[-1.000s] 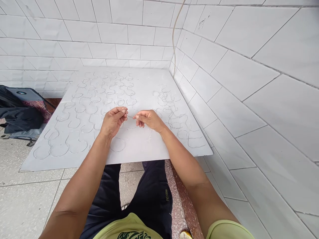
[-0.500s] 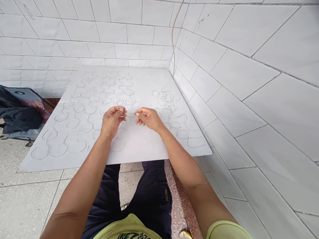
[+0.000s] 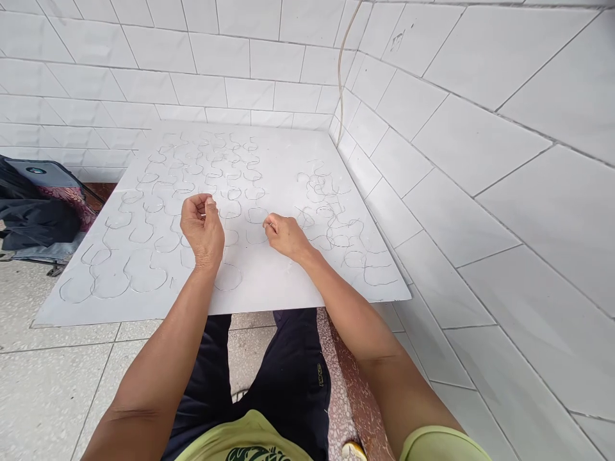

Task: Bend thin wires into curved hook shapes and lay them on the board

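Observation:
A white board lies flat in front of me, covered with several thin bent wire hooks laid in rows on its left and middle. A looser heap of wire hooks lies on its right. My left hand is raised over the board, fingers curled in a pinch; whatever thin wire it holds is too fine to make out. My right hand rests low on the board with fingers closed at a wire hook beside it.
White tiled walls close in behind and along the right. A thin cable hangs down in the corner. A dark bag and cloth pile sit on the floor at the left. My dark trousers are below the board's near edge.
My hands have drawn apart: the left moved left and up, the right dropped onto the board. The view shifted slightly.

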`<state>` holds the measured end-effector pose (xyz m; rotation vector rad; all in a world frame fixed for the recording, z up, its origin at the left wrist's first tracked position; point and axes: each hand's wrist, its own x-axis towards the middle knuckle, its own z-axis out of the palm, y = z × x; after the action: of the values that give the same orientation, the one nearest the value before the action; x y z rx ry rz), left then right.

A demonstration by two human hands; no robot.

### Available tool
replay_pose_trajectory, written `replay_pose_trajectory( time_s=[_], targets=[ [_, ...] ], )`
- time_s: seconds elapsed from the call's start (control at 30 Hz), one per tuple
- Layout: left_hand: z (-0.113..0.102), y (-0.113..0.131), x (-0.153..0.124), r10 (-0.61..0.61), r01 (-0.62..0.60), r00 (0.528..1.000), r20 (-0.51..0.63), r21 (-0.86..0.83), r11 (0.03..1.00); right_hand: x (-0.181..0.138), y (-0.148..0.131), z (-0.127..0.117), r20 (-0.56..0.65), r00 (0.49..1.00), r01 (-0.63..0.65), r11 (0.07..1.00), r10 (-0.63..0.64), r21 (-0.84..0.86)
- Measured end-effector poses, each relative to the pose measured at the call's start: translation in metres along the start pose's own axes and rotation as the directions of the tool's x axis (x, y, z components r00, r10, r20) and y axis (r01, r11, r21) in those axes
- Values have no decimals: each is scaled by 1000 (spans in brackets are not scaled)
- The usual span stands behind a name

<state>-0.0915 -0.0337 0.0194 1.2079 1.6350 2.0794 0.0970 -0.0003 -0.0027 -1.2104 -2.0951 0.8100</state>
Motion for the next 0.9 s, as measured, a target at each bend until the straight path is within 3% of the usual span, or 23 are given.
replay_pose_trajectory(
  time_s=[0.6,0.9],
  targets=[
    [0,-4,-2,-5,4,1000,27,31,1000,8,5,14,-14,999,-38,980,36,-194],
    [2,-6,-2,3,-5,999,38,51,999,6,4,15,-27,998,-64,984,60,-165]
  ],
)
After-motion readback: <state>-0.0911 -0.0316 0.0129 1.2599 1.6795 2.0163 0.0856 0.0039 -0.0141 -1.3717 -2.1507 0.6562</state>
